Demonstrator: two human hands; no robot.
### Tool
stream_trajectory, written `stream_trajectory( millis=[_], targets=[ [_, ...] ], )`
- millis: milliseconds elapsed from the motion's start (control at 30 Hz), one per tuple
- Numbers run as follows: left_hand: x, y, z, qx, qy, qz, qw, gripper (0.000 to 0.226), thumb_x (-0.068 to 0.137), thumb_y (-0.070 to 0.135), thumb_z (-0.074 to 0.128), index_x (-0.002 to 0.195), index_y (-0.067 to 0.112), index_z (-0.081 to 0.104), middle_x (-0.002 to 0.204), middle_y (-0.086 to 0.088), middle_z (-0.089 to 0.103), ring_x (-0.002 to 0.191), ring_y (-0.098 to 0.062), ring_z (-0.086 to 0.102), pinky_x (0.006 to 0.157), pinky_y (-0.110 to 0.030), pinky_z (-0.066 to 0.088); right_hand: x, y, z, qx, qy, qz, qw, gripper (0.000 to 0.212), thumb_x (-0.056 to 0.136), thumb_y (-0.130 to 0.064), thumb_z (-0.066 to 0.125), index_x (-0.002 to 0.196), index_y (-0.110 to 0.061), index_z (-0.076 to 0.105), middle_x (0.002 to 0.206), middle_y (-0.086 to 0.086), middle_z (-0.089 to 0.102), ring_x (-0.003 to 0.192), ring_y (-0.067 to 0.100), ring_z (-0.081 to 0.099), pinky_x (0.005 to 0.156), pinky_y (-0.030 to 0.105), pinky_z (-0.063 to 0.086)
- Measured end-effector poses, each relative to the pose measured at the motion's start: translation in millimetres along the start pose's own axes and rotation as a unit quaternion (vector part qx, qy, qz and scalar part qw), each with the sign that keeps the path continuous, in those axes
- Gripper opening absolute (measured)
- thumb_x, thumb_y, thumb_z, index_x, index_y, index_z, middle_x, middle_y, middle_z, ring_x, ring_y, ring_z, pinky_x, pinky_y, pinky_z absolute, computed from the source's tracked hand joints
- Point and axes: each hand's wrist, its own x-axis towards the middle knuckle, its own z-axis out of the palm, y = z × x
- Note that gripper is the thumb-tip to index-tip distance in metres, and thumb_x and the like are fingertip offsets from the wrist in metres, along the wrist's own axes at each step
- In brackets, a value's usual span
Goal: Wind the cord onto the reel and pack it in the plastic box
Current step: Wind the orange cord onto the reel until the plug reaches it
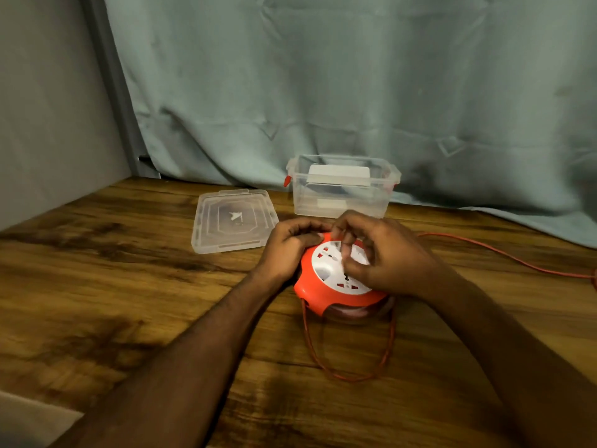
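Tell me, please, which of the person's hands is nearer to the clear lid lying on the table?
The left hand. It grips the reel's left edge, right beside the lid. The right hand rests on the reel's white top, farther from the lid.

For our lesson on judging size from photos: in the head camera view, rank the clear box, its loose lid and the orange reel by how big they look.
1. clear box: looks largest, though farthest back.
2 and 3. lid and orange reel: too alike to rank; the reel is nearer the camera and partly hidden by both hands.

One head-worn view looks forward and down, close over the wooden table [129, 286].
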Motion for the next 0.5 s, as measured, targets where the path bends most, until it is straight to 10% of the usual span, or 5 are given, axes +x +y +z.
stream_trajectory(
  millis=[100,400,500],
  targets=[
    [-1,2,1,-0.006,-0.009,0.004,1.000,0.030,0.079,-0.003,0.058,0.103,0.003,0.075,0.105,-0.018,0.076,0.095,-0.027,0.071,0.086,-0.038,0.056,-1,11,-10,0.025,-0.067,-0.009,0.997,0.065,0.070,-0.018,0.074,0.123,-0.047,0.049,0.110,-0.024,0.069,0.063,0.000,0.058,0.054,0.028,0.043],
    [-1,1,2,-0.024,0.008,-0.001,1.000,0.031,0.075,0.001,0.060,0.097,0.010,0.079,0.102,-0.017,0.077,0.095,-0.031,0.072,0.090,-0.047,0.055,-3,22,-13,0.062,-0.104,0.001,0.993,0.081,0.078,-0.011,0.083,0.139,-0.045,0.042,0.122,-0.019,0.069,0.069,-0.012,0.061,0.056,0.015,0.047],
    [0,3,1,-0.016,0.040,-0.012,0.999,0.032,0.072,0.006,0.062,0.100,0.003,0.077,0.104,-0.024,0.075,0.098,-0.040,0.070,0.094,-0.055,0.054,-2,19,-12,0.036,-0.092,0.017,0.995,0.078,0.075,-0.026,0.085,0.129,-0.053,0.036,0.123,-0.021,0.068,0.089,0.001,0.066,0.066,0.036,0.060]
  ],
)
